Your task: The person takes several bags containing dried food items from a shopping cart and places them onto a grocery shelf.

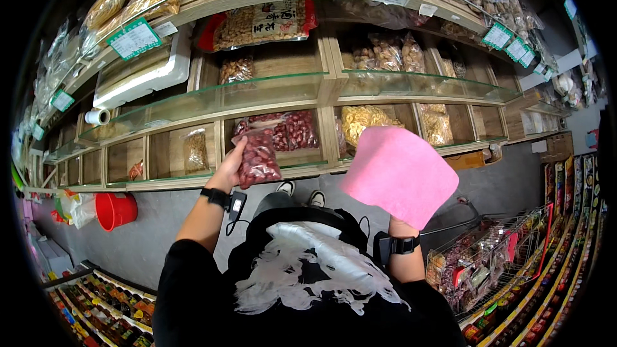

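Observation:
My left hand grips a clear plastic bag of dried red dates by its left side, in front of a wooden shelf compartment. Inside that compartment lie more bags of red dates. A pink cloth hangs spread from my right hand, covering the fingers almost wholly. Behind the cloth, in the compartment to the right, rests a bag of pale yellow dried slices. The cloth hides part of the shelf's front edge.
Low glass strips front the stepped wooden shelf compartments. A white foam box and a white roll sit at left. On the floor stand a red bucket and, at right, a wire shopping cart full of bagged goods.

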Available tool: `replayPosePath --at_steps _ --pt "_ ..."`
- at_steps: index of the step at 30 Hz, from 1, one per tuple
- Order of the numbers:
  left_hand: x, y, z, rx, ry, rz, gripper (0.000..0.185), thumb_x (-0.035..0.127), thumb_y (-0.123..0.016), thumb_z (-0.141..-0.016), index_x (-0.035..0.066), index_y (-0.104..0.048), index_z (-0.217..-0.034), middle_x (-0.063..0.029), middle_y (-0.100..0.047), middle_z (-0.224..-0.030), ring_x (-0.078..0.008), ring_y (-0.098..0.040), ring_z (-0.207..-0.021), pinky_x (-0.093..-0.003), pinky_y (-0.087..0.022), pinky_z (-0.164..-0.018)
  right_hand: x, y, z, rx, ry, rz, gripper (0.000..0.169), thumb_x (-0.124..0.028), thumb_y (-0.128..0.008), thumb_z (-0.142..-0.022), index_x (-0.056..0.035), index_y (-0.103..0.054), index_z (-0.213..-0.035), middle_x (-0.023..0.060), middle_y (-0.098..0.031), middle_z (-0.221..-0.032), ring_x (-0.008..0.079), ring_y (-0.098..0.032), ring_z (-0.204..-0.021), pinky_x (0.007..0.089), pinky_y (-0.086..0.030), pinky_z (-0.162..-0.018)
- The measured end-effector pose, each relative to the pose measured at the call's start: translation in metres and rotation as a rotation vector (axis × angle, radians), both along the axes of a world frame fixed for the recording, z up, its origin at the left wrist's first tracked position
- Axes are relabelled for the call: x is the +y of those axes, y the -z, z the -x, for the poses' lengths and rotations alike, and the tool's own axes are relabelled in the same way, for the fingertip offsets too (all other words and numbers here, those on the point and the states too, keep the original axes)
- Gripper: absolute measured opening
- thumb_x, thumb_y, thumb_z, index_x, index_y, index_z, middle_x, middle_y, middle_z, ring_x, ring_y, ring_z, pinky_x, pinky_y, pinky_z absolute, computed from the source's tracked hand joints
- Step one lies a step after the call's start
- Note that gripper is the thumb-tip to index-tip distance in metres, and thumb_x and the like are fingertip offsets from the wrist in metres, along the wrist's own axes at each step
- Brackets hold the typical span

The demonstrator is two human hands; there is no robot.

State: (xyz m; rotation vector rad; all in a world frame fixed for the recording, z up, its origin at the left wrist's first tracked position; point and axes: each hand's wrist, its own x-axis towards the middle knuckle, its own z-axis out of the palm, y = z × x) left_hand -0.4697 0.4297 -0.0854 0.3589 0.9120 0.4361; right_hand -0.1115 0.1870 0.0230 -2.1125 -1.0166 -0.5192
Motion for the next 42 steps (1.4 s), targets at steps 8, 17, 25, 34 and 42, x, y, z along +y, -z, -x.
replayPosePath --at_steps 8,17,25,34,42 --pt "0.056 0.146 -0.038 0.459 -0.034 0.066 0.082 0.055 -0.061 -0.085 0.000 -0.034 -0.140 -0.0154 -0.049 -0.133 -0.0328 -0.058 -0.109 -0.0523 -0.052 -0.084 -0.074 -0.009 0.025 -0.218 0.440 0.220 0.042 -0.033 -0.045 -0.100 -0.0029 -0.050 -0.129 0.0137 -0.061 -0.114 0.0267 -0.059 -0.101 0.0347 -0.049 -0.086" --pt "0.098 0.135 -0.085 0.561 -0.280 0.116 0.081 0.061 -0.046 -0.091 -0.001 -0.032 -0.141 -0.0161 -0.042 -0.141 -0.0340 -0.054 -0.115 -0.0466 -0.052 -0.087 -0.139 -0.017 0.086 -0.253 0.832 0.445 0.041 -0.031 -0.048 -0.099 -0.0021 -0.050 -0.129 0.0152 -0.060 -0.113 0.0287 -0.057 -0.098 0.0349 -0.048 -0.082" --pt "0.097 0.158 -0.092 0.685 0.052 0.261 0.088 0.079 -0.025 -0.083 0.011 -0.038 -0.136 -0.0180 -0.058 -0.111 -0.0319 -0.057 -0.094 -0.0467 -0.050 -0.076 -0.253 0.039 0.153 0.002 0.945 0.417 0.039 -0.036 -0.056 -0.093 -0.0062 -0.056 -0.119 0.0114 -0.061 -0.095 0.0247 -0.057 -0.074 0.0366 -0.046 -0.066" --pt "0.055 0.091 -0.108 0.247 0.610 -0.036 0.034 0.045 -0.052 -0.089 0.013 -0.056 -0.097 0.0007 -0.057 -0.076 -0.0132 -0.053 -0.064 -0.0316 -0.044 -0.058 -0.200 0.005 0.137 -0.133 0.936 0.210 0.040 -0.035 -0.056 -0.093 -0.0061 -0.055 -0.120 0.0112 -0.061 -0.096 0.0244 -0.057 -0.076 0.0364 -0.046 -0.068" --pt "-0.038 0.061 -0.137 0.340 0.876 -1.455 0.037 0.034 -0.064 -0.085 0.002 -0.057 -0.104 -0.0144 -0.063 -0.090 -0.0316 -0.062 -0.085 -0.0358 -0.049 -0.076 -0.266 0.000 0.143 -0.171 1.048 0.070 0.040 -0.035 -0.057 -0.093 -0.0060 -0.054 -0.121 0.0110 -0.061 -0.098 0.0241 -0.056 -0.078 0.0363 -0.046 -0.069"
